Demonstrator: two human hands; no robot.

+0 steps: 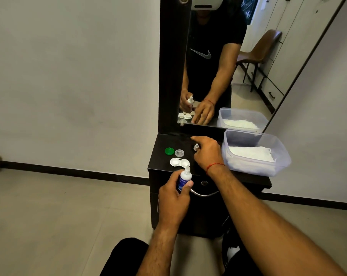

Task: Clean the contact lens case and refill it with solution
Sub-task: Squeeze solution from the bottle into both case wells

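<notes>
A person seated at a black dresser (188, 172) holds a white bottle (184, 179) of solution in the left hand (173, 198), fingers and thumb wrapped around its blue-labelled body, the bare nozzle pointing up and away at about 12 o'clock. Just beyond the nozzle, the white lens case (179, 162) lies open on the dresser top, its two round wells side by side and facing up; whether they hold any liquid cannot be made out. At 11 o'clock from the case sit its two loose lids, a green lid (169, 151) and, just beside it at 3 o'clock, a clear lid (179, 152), both flat on the dark surface and apart from the case. The right hand (207, 152), a red thread around its wrist, reaches over the dresser at 2 o'clock from the case, forefinger stretched toward the mirror (218, 62) and the other fingers curled; a small white cap (196, 147) stands at its fingertips, though the view does not settle whether the hand is pinching it or merely touching it. At 3 o'clock from the hand, a clear plastic tub (276, 166) rests on the right end of the dresser, with white tissue (252, 154) lying inside it. The mirror rising behind the dresser top repeats the scene: both hands, the bottle, the case and the tub. A curved metal handle (204, 194) shows on the drawer front below the bottle.
</notes>
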